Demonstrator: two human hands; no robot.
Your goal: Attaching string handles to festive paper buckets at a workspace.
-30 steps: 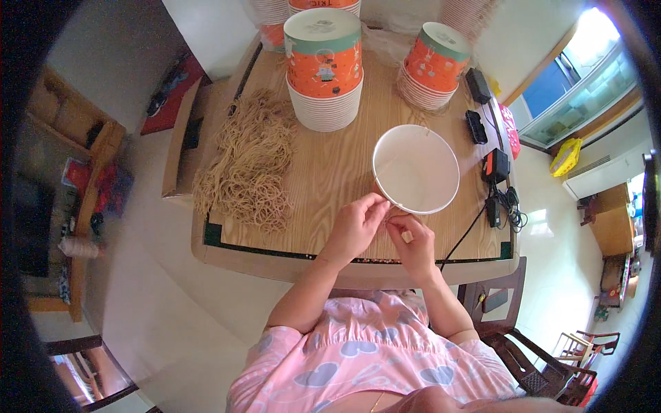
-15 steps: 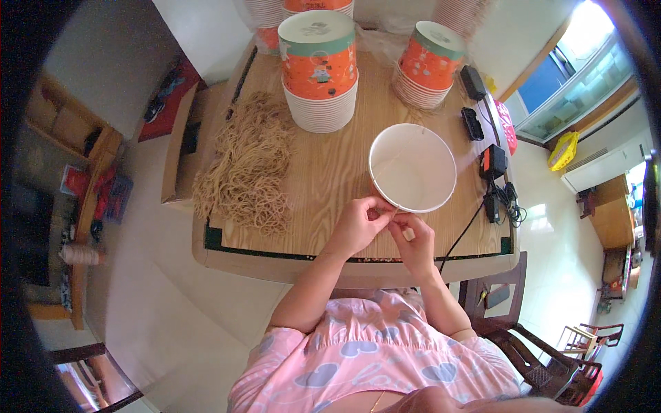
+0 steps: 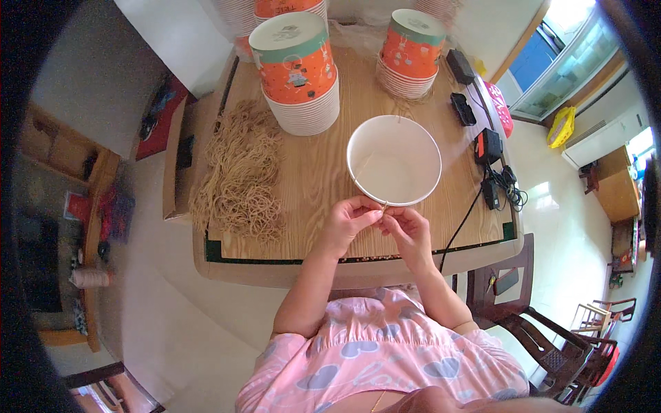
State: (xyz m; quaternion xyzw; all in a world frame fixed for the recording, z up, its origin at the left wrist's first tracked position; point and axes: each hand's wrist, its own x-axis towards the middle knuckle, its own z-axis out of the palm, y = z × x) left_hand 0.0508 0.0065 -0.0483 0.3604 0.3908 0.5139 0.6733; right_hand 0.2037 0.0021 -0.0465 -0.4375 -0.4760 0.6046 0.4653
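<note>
A white paper bucket (image 3: 392, 162) stands on the table with its mouth up, and a thin tan cord (image 3: 385, 206) shows at its near rim. Both hands meet just in front of that rim. My left hand (image 3: 346, 224) is closed in a pinch at the cord, thumb and forefinger together. Close beside it, my right hand (image 3: 410, 234) also pinches at the cord with thumb and forefinger. Their fingers partly hide the cord's end. Inside the bucket a fine strand runs along the left wall. A loose heap of tan cords (image 3: 242, 179) lies to the left.
Stacked orange-and-green paper buckets (image 3: 297, 72) stand upside down behind, with a smaller stack (image 3: 411, 55) farther right. Black power adapters (image 3: 488, 146) and cables line the wooden table's (image 3: 313, 186) right side. A dark wooden chair (image 3: 509, 289) stands at the near right.
The whole view has shifted and turned slightly, so the table things appear a little farther left. Both hands stay pinched at the bucket's near rim, with slight finger movement.
</note>
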